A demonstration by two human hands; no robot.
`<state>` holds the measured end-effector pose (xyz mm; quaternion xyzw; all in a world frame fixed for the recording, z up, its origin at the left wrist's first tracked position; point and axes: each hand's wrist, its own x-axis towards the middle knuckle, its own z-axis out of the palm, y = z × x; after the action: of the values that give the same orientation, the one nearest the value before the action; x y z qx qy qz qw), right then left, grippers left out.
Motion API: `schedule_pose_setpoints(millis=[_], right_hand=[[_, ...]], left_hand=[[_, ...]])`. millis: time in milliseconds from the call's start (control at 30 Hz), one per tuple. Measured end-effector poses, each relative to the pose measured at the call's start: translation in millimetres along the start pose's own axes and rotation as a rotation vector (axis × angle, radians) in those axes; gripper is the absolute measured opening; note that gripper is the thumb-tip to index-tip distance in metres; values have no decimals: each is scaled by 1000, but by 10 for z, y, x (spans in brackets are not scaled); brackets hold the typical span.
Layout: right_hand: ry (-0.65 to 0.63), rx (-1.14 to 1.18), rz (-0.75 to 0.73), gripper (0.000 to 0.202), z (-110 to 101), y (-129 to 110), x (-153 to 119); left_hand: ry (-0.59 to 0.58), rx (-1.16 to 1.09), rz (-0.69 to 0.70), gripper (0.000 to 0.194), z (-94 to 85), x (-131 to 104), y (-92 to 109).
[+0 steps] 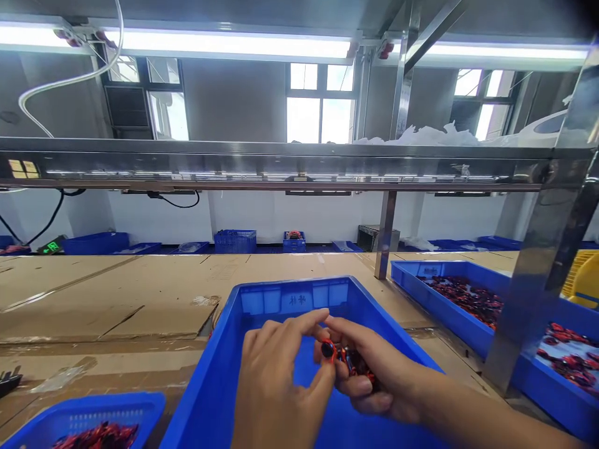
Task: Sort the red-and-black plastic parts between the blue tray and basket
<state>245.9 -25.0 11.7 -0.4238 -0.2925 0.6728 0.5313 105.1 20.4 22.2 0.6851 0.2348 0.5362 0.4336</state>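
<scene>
Both hands meet above a large blue plastic tray point(219, 349), whose visible inside holds no parts. My right hand point(374, 368) is closed around a small red-and-black part point(329, 350) with a round black end in a red ring and some shiny bits. The palm and fingers hide most of it. From the other side, my left hand point(276, 368) curves in, its thumb and fingertips closed at the ringed end. What exactly the part is cannot be made out.
At lower left, a blue basket point(152, 405) contains red-and-black pieces. More lie in blue trays point(449, 315) on the right, behind a metal post point(528, 262). Cardboard point(154, 280) covers the bench. A steel shelf beam point(281, 163) crosses above, and a yellow basket point(584, 274) stands far right.
</scene>
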Motion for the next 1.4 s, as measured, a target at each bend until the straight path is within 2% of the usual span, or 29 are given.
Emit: schedule_pose_setpoints(millis=[100,200,400,533,567,633,733,800,833,933,1000,1033,1133,1233,1300,1400], right_hand=[[-130,7,142,54,1,32,33],[-185,11,132,62,-23,49,78],[-156,-11,109,61,-101,102,162],[-70,-81,114,52,-94,134,201],[-52,-135,103,50,-83,129,200],[2,-423,1,47,-66,90,185],[152,-914,-211,49,-103,-41,141],[268,-1063,-252,46,-180,-135,114],[319,-1116,-240,42,-228,-165,105],[440,-1376,-117,28,-355,-125,107],[460,-1540,35,37,-400,14,134],[448,-1607,121,41,-414,106,150],[374,-1748,363,46,-465,385,173],[303,-1801,547,43,-571,581,127],[272,-1811,611,43,-655,657,71],[252,-1818,582,44,-712,709,-11]], left_hand=[[-10,-29,-2,46,6,6,-47],[-60,-16,-44,57,4,17,-86],[-145,47,-42,60,-39,46,-132],[-213,286,-55,54,-101,62,-212],[-243,369,-45,53,-115,63,-234],[-284,485,-47,50,-135,64,-273],[-319,515,-195,48,-134,72,-333],[-389,550,-287,45,-106,62,-390],[-469,583,-289,41,-84,40,-423],[-834,721,-168,26,4,-141,-521],[-1039,829,-127,27,74,-344,-562],[-1097,886,-131,29,111,-455,-576],[-1208,979,-167,27,231,-730,-625],[-1290,981,-208,11,325,-835,-724],[-1297,965,-207,12,342,-819,-784],[-1280,868,-162,19,307,-725,-788]])
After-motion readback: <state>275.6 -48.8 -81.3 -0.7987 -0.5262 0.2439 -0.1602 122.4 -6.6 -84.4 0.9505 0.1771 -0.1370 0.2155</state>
